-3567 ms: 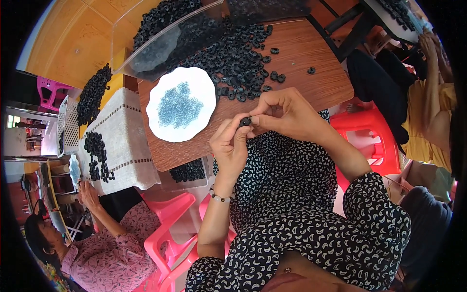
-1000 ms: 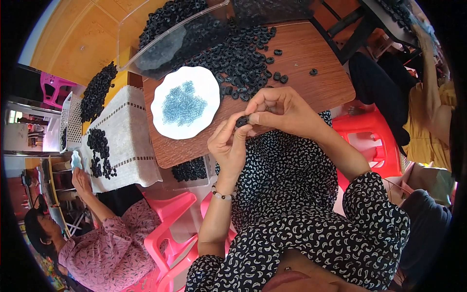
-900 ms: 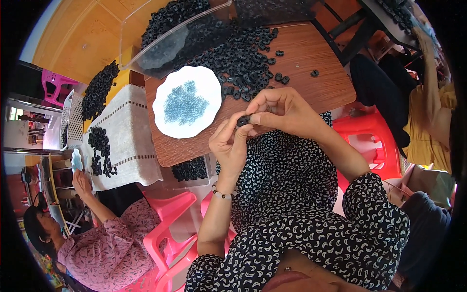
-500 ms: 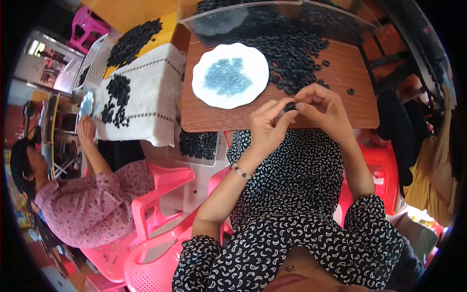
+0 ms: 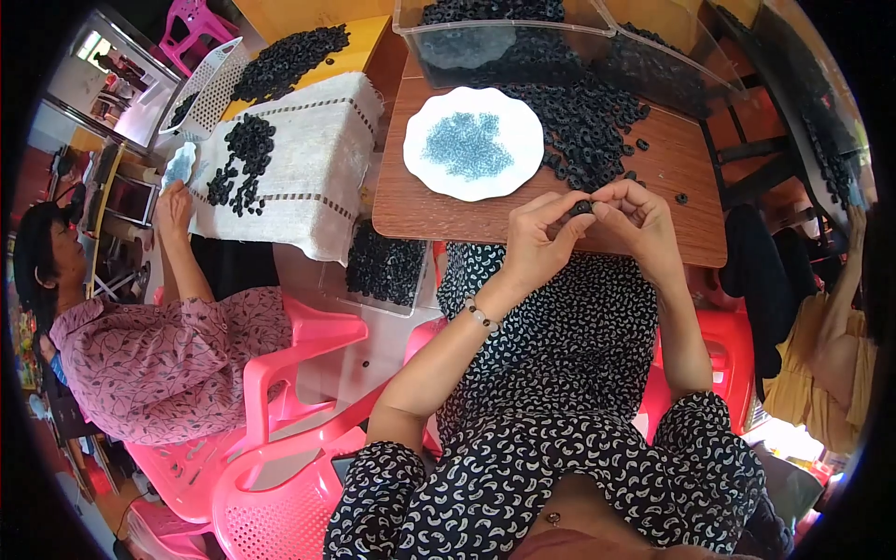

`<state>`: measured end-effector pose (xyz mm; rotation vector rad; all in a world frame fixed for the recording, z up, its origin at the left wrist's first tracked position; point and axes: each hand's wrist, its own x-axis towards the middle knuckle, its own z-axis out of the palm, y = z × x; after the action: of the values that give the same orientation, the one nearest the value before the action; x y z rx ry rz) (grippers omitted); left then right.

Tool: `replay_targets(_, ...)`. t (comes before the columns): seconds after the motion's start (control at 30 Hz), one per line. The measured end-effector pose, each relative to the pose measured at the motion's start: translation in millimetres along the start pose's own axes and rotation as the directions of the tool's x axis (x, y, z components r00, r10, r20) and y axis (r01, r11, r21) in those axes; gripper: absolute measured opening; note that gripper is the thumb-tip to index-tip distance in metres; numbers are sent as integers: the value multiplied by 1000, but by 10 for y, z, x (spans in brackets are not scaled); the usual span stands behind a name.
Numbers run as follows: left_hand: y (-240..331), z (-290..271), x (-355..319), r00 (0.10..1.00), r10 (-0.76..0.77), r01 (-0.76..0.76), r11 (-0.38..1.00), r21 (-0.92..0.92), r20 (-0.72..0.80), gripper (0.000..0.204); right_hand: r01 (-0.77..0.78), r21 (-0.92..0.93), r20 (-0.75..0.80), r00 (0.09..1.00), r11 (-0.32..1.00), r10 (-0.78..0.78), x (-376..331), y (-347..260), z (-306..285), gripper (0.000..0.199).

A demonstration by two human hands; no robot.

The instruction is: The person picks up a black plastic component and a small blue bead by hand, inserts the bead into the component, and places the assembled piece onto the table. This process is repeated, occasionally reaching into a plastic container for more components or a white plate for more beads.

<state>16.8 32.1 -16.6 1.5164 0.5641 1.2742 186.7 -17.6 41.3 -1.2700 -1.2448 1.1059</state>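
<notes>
Over the near edge of the brown wooden table (image 5: 448, 217), my left hand (image 5: 543, 247) pinches a small black ring-shaped part (image 5: 581, 207) between thumb and fingers. My right hand (image 5: 649, 229) is closed at the part's right side, thumb and forefinger pressed together; whatever they hold is too small to make out. Left of my hands stands a white scalloped plate (image 5: 420, 140) with many tiny grey-blue pieces (image 5: 467, 147) spread on it. A heap of similar black rings (image 5: 593, 131) lies just beyond my fingers, with a few loose ones at its right.
Clear plastic bins (image 5: 504, 47) of black parts line the table's back. To the left, a co-worker in a pink patterned top (image 5: 159, 364) sits by a cloth-covered table (image 5: 289, 159) with more black parts. Pink plastic chairs (image 5: 280, 504) stand beside me.
The view has shifted slightly, so the table and plate sit farther right. My hands stay together at the black ring, with the fingers only slightly rearranged.
</notes>
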Motion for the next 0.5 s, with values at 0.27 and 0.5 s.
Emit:
replay_targets(0.27,-24,-10,36,1000,3,-3,1000,30,-3,27,21,77,6,1000,997,-21,34,10,27,17)
replay_targets(0.5,-77,1,46,1000,2,-2,1000,3,-18,28,62,82,-23,998,995,-60,36,-35,96,16)
